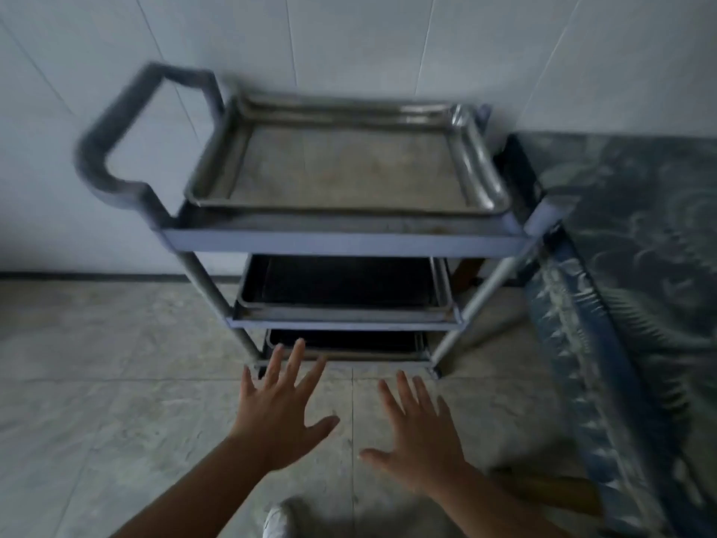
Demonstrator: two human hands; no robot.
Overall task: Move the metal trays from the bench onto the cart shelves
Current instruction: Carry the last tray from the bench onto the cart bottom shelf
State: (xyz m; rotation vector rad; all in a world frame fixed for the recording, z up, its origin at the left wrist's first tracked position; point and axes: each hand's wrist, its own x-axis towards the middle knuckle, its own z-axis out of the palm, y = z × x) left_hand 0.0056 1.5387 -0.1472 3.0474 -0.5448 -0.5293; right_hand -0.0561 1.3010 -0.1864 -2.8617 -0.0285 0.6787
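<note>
A grey three-shelf cart (341, 241) stands against the white wall. A shiny metal tray (349, 165) lies on its top shelf. A darker tray (345, 283) sits on the middle shelf, and another tray (345, 341) lies on the bottom shelf. My left hand (277, 409) and my right hand (421, 432) hover in front of the cart's lower shelves, palms down, fingers spread, holding nothing and touching nothing.
The cart's push handle (116, 141) juts out to the left. A bench covered with a blue patterned cloth (628, 266) stands close to the cart's right side. Pale tiled floor (116, 382) lies in front. A white shoe (277, 518) shows at the bottom.
</note>
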